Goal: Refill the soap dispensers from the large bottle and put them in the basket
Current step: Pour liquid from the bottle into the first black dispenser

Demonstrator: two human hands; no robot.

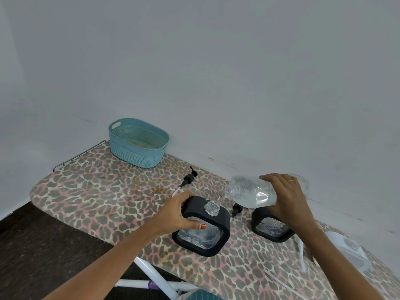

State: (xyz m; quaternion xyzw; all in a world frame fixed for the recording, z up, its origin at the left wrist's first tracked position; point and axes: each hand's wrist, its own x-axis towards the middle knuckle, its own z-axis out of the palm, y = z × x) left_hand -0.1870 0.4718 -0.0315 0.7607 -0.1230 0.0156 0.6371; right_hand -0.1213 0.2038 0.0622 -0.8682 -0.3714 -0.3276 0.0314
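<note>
My right hand (pixel 287 198) is wrapped over the body of the large clear bottle (pixel 255 192), fingers closed on it, tipped nearly flat with its uncapped threaded neck pointing left and down; a thin stream of clear liquid (pixel 220 199) runs from the mouth into the open neck of the nearer soap dispenser (pixel 205 226). My hand covers the bottle's rear part, so I cannot read its fill level there. My left hand (pixel 177 213) grips that dispenser's black frame at its left upper corner, thumb on the front, fingers curled behind and out of sight. Its clear textured reservoir shows some liquid, level hard to judge. A second dispenser (pixel 270 226) stands just right of it, its top hidden behind my right hand and the bottle. Two black pump heads lie on the board: one (pixel 189 179) beyond my left hand, its tube partly hidden, the other (pixel 237 210) between the two dispensers. Everything sits on a leopard-print ironing board (pixel 97 191). The teal basket (pixel 138 142) stands at the far left end by the wall, well apart from the dispensers. At the right edge a whitish object (pixel 350 250) is blurred and cut off; I cannot identify it.
</note>
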